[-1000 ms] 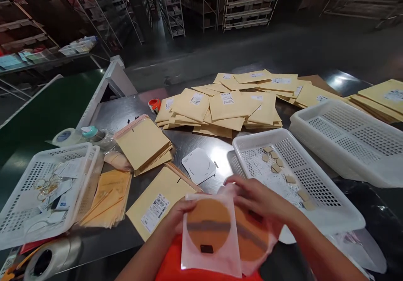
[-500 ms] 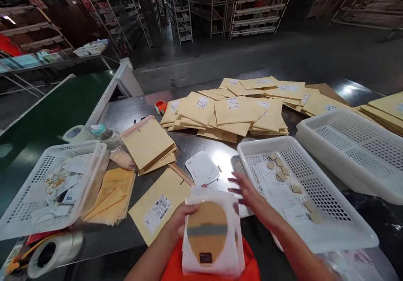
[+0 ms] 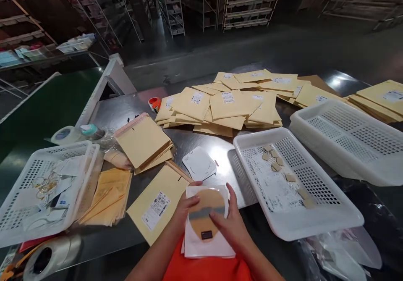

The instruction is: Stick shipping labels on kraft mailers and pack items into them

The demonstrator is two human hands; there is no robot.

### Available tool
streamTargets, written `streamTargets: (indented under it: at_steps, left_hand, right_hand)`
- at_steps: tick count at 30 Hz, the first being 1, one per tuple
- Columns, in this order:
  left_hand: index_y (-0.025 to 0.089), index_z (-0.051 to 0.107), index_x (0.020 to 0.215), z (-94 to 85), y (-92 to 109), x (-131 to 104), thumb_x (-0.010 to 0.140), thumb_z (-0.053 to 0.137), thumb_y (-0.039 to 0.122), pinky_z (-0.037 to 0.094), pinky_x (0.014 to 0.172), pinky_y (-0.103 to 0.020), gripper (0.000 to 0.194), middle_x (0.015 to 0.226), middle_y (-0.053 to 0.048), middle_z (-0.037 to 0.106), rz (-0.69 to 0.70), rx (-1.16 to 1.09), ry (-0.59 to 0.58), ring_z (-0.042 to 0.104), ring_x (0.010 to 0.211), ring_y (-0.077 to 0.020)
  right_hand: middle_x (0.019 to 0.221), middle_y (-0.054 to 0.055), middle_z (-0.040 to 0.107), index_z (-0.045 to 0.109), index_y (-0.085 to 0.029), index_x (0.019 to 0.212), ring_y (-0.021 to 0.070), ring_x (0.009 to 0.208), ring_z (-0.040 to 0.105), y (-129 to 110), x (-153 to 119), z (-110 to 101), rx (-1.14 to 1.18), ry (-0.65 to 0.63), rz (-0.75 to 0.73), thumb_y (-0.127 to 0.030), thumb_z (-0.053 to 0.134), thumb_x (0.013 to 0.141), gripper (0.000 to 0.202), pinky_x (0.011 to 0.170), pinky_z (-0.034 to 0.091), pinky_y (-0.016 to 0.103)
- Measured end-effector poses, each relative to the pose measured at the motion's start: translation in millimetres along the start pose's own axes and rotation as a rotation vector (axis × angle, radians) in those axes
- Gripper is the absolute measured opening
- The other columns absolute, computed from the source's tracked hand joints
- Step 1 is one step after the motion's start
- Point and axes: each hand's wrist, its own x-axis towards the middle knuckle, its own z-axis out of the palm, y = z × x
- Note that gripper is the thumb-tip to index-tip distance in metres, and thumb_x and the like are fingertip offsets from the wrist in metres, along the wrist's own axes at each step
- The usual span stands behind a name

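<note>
A small stack of clear-fronted white packets [image 3: 195, 247] is held low in front of me; the top one shows a tan rounded shape with a grey band and a small dark label. My left hand [image 3: 185, 207] grips its left edge, thumb on top. On the right side my right hand [image 3: 231, 222] is closed round the stack, its thumb pressed on the face. Just left lies a labelled padded envelope [image 3: 145, 201]. Beyond my hands rest white rounded-corner cards [image 3: 199, 163] on the metal table.
To the right stands a white perforated basket [image 3: 302, 226] with small tan pieces and packets; another white basket [image 3: 362, 167] is behind it. Labelled envelopes [image 3: 233, 106] are heaped at the back. At left are a basket of small items [image 3: 78, 193], tape rolls [image 3: 40, 260] and blank envelopes [image 3: 143, 140].
My right hand has come from beside the basket onto the stack's right side and taken hold of it. The stack's loose sheets now sit more evenly. The view has shifted slightly.
</note>
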Motion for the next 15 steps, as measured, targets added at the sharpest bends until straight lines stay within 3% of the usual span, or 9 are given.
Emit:
streamTargets:
  at_steps: [2,4,7,10,13,15]
  left_hand:
    - [0.024,0.059,0.124,-0.1,2.2,-1.4,0.065,0.080,0.026,0.055,0.083,-0.040,0.062,0.099,-0.007,0.077,-0.018,0.012,0.029,0.072,0.095,-0.0303]
    - [0.020,0.065,0.115,-8.5,1.4,-4.3,0.063,0.082,0.025,0.055,0.089,-0.043,0.054,0.095,-0.007,0.078,-0.049,-0.005,0.038,0.073,0.094,-0.0305]
    - [0.014,0.072,0.093,-27.8,-8.2,-13.6,0.062,0.084,0.024,0.054,0.094,-0.046,0.034,0.085,-0.011,0.079,-0.131,-0.015,0.043,0.073,0.094,-0.0333]
    - [0.014,0.073,0.102,-37.5,-21.9,-24.6,0.066,0.083,0.024,0.053,0.098,-0.048,0.038,0.092,-0.012,0.079,-0.171,-0.053,0.029,0.071,0.103,-0.0351]
    - [0.019,0.070,0.112,-34.3,-29.7,-28.3,0.070,0.082,0.024,0.051,0.100,-0.049,0.044,0.101,-0.011,0.078,-0.131,-0.088,0.021,0.070,0.107,-0.0343]
    - [0.018,0.070,0.111,-31.2,-29.0,-26.3,0.072,0.081,0.032,0.051,0.099,-0.051,0.042,0.102,-0.013,0.078,-0.143,-0.114,-0.013,0.069,0.107,-0.0345]
  right_hand:
    - [0.122,0.010,0.062,-0.005,-0.034,0.154,0.0298,0.102,0.066,-4.2,-0.4,0.1,0.034,0.010,0.023,-0.046,0.084,0.065,0.126,0.090,0.054,0.050]
    - [0.110,0.007,0.067,-0.005,-0.034,0.153,0.0282,0.091,0.069,-3.2,0.2,-2.4,0.095,0.009,0.071,-0.042,0.087,0.060,0.131,0.084,0.055,0.049]
    - [0.097,0.005,0.072,0.029,-0.025,0.146,0.0293,0.084,0.070,4.4,-2.1,-6.9,0.259,-0.051,0.198,-0.037,0.090,0.053,0.112,0.082,0.056,0.048]
    - [0.108,0.012,0.074,0.058,-0.019,0.123,0.0349,0.103,0.068,9.0,-9.8,-5.7,0.350,-0.228,0.245,-0.036,0.090,0.054,0.078,0.095,0.052,0.050]
    - [0.125,0.012,0.069,0.064,-0.022,0.119,0.0350,0.119,0.062,4.7,-14.4,-2.9,0.311,-0.333,0.163,-0.036,0.090,0.058,0.069,0.103,0.048,0.048]
    - [0.125,0.011,0.070,0.063,-0.023,0.120,0.0350,0.118,0.062,-1.0,-12.9,-4.2,0.298,-0.341,0.149,-0.033,0.092,0.055,0.072,0.102,0.048,0.049]
